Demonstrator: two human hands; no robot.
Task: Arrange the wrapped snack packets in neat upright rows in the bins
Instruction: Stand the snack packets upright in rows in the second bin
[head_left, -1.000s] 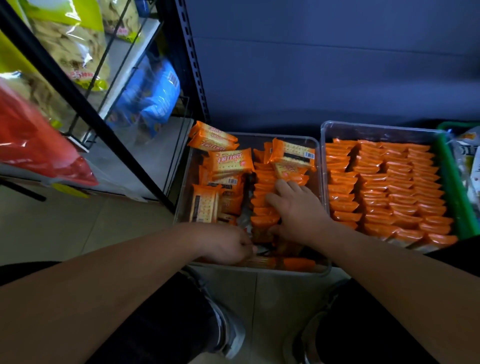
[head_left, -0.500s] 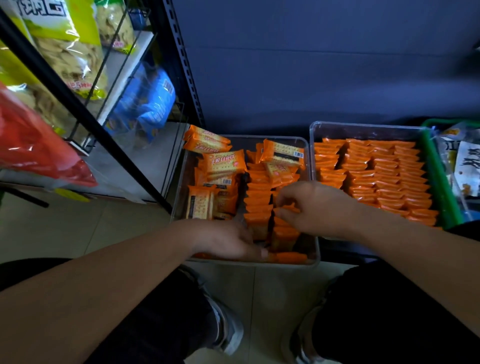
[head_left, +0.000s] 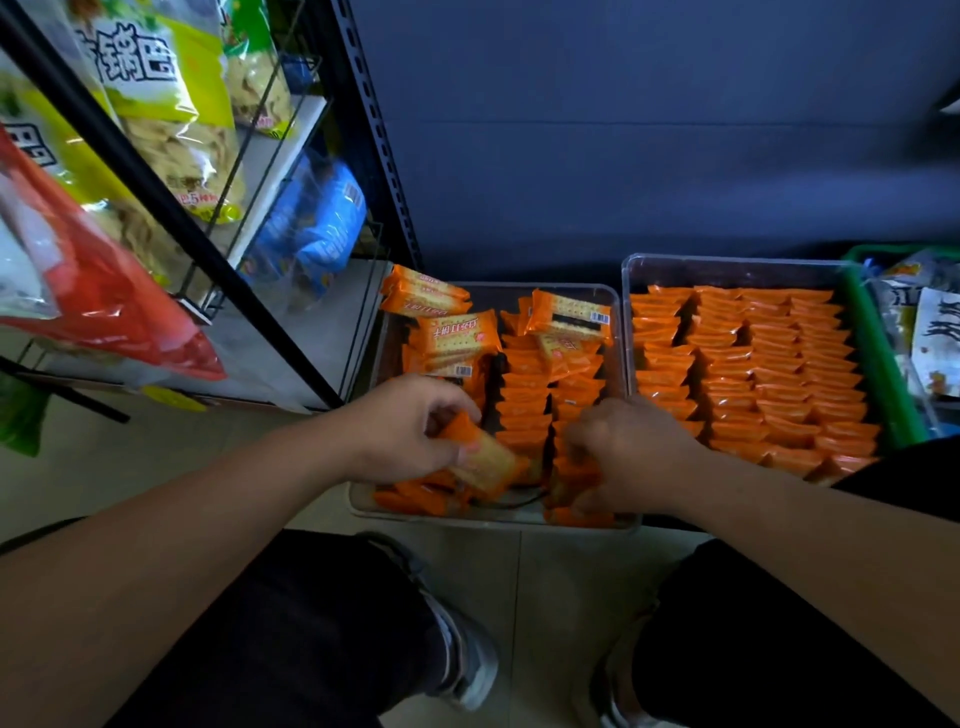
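I crouched over the clear bin (head_left: 493, 520), which sat on the floor (head_left: 550, 597), and my left hand (head_left: 410, 426) was over its near left part, grasping one packet (head_left: 485, 457) between thumb and curled fingers. That packet lay tilted above the bin's contents with its printed cracker face up. Its long axis ran diagonally, with the crimped end under my fingers pointing toward the bin's far left corner and the free end pointing toward its near right corner. My right hand (head_left: 623, 452) was at the bin's near right corner, knuckles up, with the fingers clenched down around the near packets (head_left: 571, 483) at the end of a row. Down the middle and right of the bin stood the upright rows (head_left: 524, 400), set on edge with their long axes across the bin and stacked front to back. In the bin's far left part the loose packets (head_left: 457, 338) lay flat and askew, faces up, and two more lay across its far left rim. A few others lay flat along its near wall. Just beside the bin's right wall stood a second bin (head_left: 727, 262), filled with upright packets in tidy rows. Beyond that, farther right of the clear bin, was a green basket (head_left: 883, 353), and to the bin's left rose a black rack (head_left: 374, 130) hung with snack bags.
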